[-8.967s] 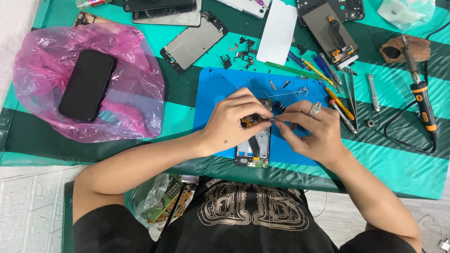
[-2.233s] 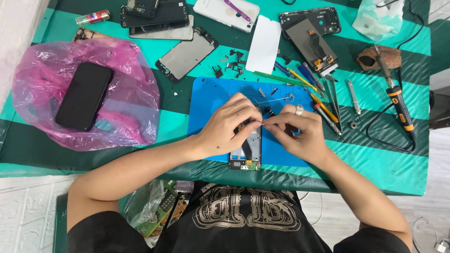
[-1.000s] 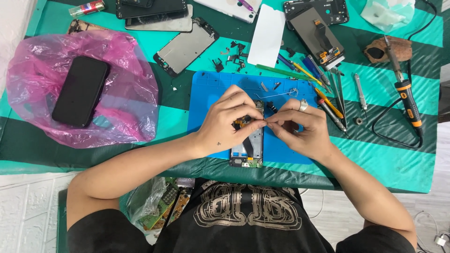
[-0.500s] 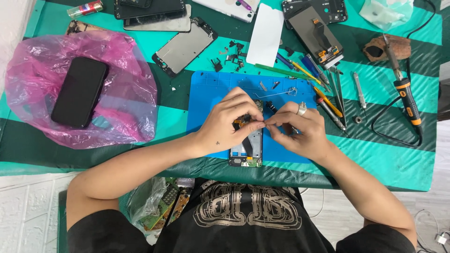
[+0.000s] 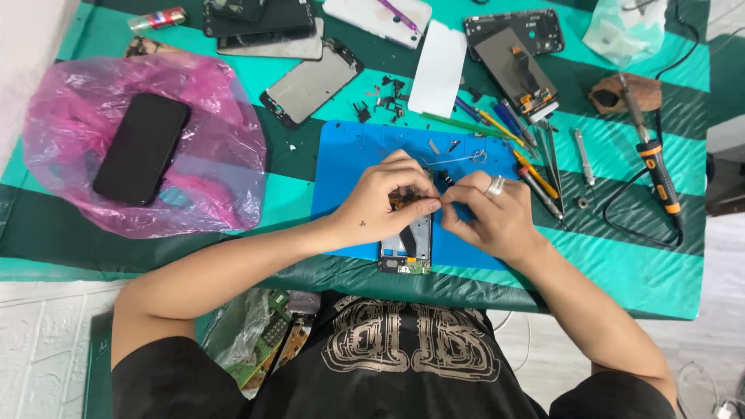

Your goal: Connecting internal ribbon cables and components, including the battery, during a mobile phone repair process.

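We look down at an opened phone (image 5: 407, 244) lying on the blue repair mat (image 5: 349, 155), near its front edge; our left hand (image 5: 384, 198) rests over the phone's upper end, fingers pinched together on a small part we cannot make out; our right hand (image 5: 489, 217), ring on one finger, meets it fingertip to fingertip just beside the phone; a soldering iron (image 5: 656, 155) lies well apart at right; a black phone (image 5: 141, 147) sits on the pink bag (image 5: 217, 155) at left.
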